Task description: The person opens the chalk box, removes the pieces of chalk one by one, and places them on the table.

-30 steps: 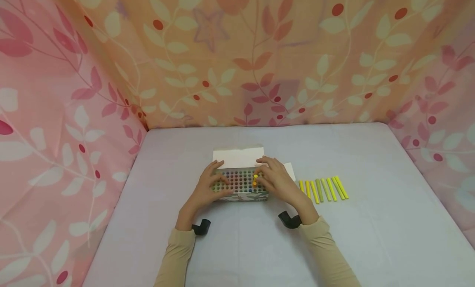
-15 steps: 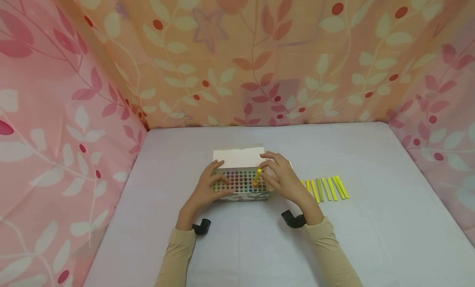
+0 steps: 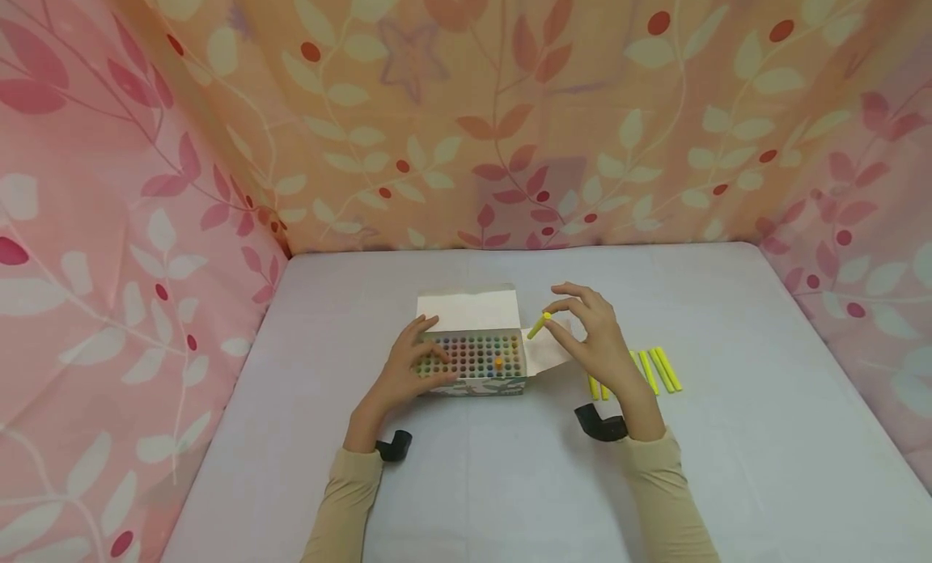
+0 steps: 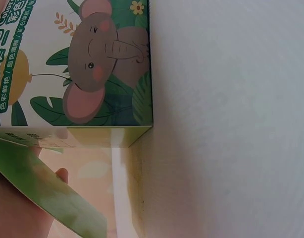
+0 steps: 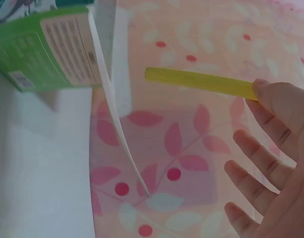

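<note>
A chalk box point(image 3: 476, 386) stands with its lid raised, full of colored chalk tips in rows; one orange stick point(image 3: 498, 361) sticks up above the others. My left hand point(image 3: 404, 365) holds the box's left end, its thumb at the front and fingers toward the back. In the left wrist view, an elephant picture covers one side of the box point(image 4: 107, 59). To the right of the box, my right hand point(image 3: 600, 340) pinches a yellow chalk stick point(image 3: 538, 326) between thumb and index finger. The right wrist view shows this chalk stick point(image 5: 201, 83) by its end, other fingers spread.
Several yellow chalk sticks point(image 3: 666, 369) lie in a row on the white table point(image 3: 743, 450), partly behind my right hand. An open side flap point(image 3: 542, 351) juts from the box's right end. Flowered curtains point(image 3: 466, 118) surround the table.
My right hand has drawn the yellow chalk stick up out of the box and carried it to the right. The left hand has stayed at the box.
</note>
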The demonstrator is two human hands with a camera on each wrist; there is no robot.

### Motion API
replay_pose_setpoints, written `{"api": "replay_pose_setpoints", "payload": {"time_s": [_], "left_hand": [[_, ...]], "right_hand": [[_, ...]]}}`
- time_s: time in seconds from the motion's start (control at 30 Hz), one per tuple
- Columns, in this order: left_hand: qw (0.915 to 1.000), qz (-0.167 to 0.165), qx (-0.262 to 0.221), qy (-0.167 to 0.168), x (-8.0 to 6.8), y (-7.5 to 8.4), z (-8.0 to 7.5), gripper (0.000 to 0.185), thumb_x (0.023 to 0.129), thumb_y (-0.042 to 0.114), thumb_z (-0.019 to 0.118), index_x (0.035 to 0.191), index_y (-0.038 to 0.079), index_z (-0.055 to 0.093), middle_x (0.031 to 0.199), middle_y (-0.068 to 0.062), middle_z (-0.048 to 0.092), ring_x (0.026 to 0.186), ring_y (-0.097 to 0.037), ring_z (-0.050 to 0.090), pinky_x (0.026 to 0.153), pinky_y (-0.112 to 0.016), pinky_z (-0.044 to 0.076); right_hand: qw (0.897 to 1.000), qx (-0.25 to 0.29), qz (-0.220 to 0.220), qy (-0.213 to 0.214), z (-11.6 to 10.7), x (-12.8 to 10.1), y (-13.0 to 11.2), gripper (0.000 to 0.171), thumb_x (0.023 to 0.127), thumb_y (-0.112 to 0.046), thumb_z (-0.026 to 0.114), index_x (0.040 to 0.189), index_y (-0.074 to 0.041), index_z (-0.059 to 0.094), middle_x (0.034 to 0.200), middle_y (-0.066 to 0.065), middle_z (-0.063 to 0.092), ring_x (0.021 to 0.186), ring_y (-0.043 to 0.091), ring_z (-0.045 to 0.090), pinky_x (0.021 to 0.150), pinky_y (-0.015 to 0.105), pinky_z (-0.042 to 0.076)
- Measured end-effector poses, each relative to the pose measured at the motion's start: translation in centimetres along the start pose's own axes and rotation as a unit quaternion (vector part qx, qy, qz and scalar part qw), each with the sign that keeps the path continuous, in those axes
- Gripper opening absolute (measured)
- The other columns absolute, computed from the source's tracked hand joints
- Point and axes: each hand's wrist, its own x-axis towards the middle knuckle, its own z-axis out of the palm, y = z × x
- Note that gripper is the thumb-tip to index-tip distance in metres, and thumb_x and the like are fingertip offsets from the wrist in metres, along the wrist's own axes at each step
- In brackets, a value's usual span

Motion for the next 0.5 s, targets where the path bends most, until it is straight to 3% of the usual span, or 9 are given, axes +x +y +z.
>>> {"api": "replay_pose_setpoints", "payload": {"time_s": [0.2,0.5], "left_hand": [[1.0,-0.003,-0.002,-0.002,0.0,0.0,0.0,0.024,0.073,0.048,0.075,0.085,0.03,0.065,0.151,0.006,0.026,0.143,-0.019,0.008,0.11,-0.059,0.012],[1.0,-0.004,0.001,-0.002,0.0,0.1,-0.1,0.024,0.073,0.05,0.073,0.085,0.031,0.064,0.151,0.006,0.025,0.143,-0.021,0.007,0.109,-0.062,0.013]], "right_hand": [[0.999,0.006,0.007,0.039,-2.1,-0.3,1.0,0.019,0.077,-0.005,0.073,0.094,-0.008,0.066,0.121,0.014,0.057,0.113,0.032,0.049,0.094,0.056,0.032],[0.994,0.006,0.045,0.095,-5.2,-1.1,2.8,0.017,0.08,-0.002,0.07,0.097,-0.004,0.066,0.119,0.014,0.058,0.114,0.033,0.049,0.092,0.052,0.035]]}}
